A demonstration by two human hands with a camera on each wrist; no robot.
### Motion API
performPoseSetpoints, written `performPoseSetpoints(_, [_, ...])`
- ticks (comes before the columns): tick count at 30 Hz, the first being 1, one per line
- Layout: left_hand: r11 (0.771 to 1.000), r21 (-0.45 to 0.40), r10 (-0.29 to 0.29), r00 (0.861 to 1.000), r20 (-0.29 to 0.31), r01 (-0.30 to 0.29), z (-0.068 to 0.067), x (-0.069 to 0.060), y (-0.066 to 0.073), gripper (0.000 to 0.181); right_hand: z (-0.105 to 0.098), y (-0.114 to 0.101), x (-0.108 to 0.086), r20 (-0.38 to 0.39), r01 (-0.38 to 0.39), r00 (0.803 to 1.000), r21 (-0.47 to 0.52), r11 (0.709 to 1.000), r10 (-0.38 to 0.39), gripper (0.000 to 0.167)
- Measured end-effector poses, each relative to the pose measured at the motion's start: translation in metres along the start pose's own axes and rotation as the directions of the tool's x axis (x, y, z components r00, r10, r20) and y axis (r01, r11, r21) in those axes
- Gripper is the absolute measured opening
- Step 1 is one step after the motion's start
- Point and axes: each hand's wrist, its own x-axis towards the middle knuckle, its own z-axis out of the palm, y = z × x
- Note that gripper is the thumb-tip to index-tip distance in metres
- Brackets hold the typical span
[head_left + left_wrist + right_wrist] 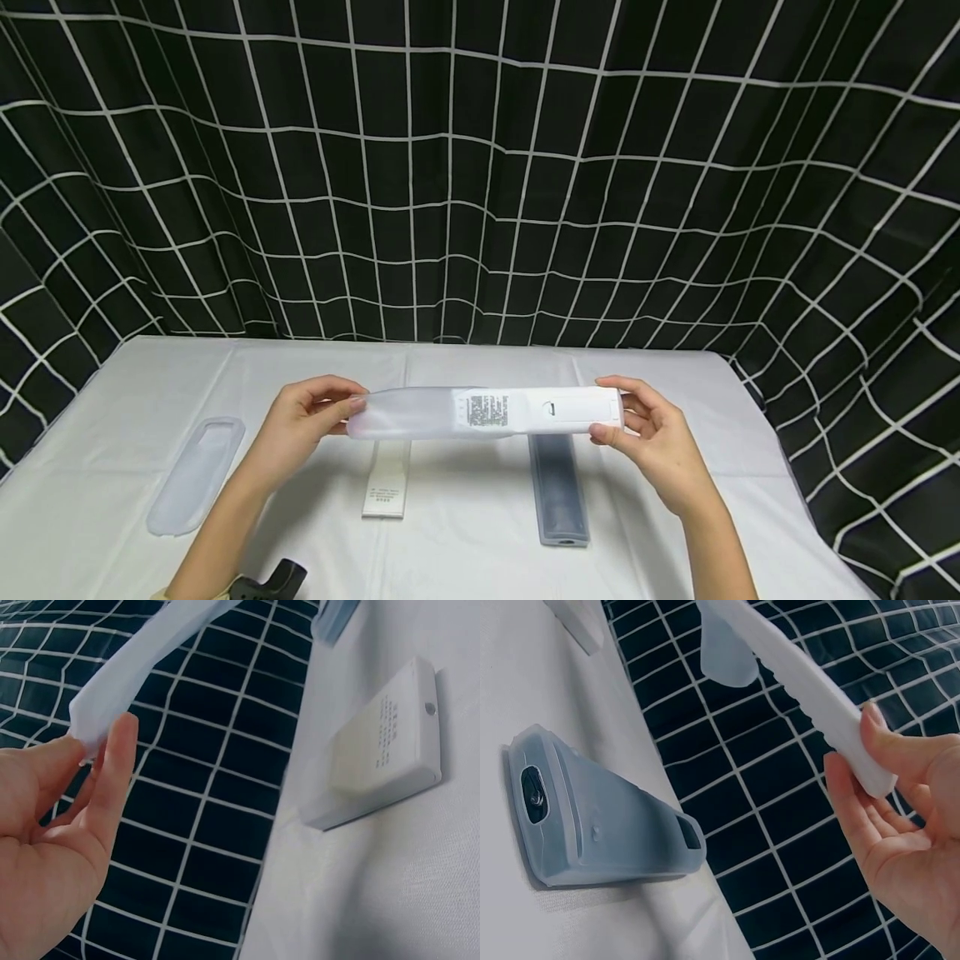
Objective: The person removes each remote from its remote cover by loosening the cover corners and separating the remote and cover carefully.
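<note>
A white remote control (573, 410) is held level above the table, its back with printed label and battery cover toward me. Its left part lies inside or against a translucent silicone sleeve (405, 414); how deep it sits is unclear. My left hand (307, 417) pinches the sleeve's left end between thumb and fingers. At the other end, my right hand (652, 437) grips the remote by its edges, thumb below and fingers above. In the right wrist view, a loose flap of the sleeve (727, 656) hangs beside the remote (817, 690).
On the white-clothed table (465, 533) lie another translucent sleeve (197, 475) at left, a second white remote (386, 487) near the middle, and a dark remote in a bluish sleeve (558, 496) toward the right. A black curtain with white grid lines (450, 167) hangs behind.
</note>
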Motion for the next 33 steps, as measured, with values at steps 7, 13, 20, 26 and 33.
performPoseSetpoints(7, [1.0, 0.023, -0.016, 0.999, 0.047, 0.015, 0.002, -0.001, 0.003, 0.018, 0.003, 0.002, 0.001, -0.048, 0.016, 0.999, 0.035, 0.999, -0.014, 0.052])
performPoseSetpoints(13, [1.0, -0.021, 0.011, 0.997, 0.073, -0.009, 0.004, -0.002, 0.006, 0.017, 0.007, 0.0, 0.002, -0.115, -0.026, 0.993, 0.092, 0.995, 0.037, 0.056])
performPoseSetpoints(20, [0.998, -0.058, 0.019, 0.995, 0.093, -0.013, 0.007, -0.003, 0.008, 0.017, 0.011, -0.006, 0.004, -0.196, -0.107, 0.971, 0.16, 0.981, 0.137, 0.054])
performPoseSetpoints(26, [0.996, -0.082, 0.031, 0.994, 0.107, -0.023, 0.012, -0.004, 0.007, 0.023, 0.017, -0.008, 0.006, -0.24, -0.13, 0.953, 0.225, 0.966, 0.184, 0.051])
performPoseSetpoints(33, [0.997, -0.072, 0.011, 0.991, 0.135, -0.002, 0.018, -0.005, 0.008, 0.028, 0.022, -0.01, 0.006, -0.28, -0.088, 0.943, 0.317, 0.944, 0.182, 0.045])
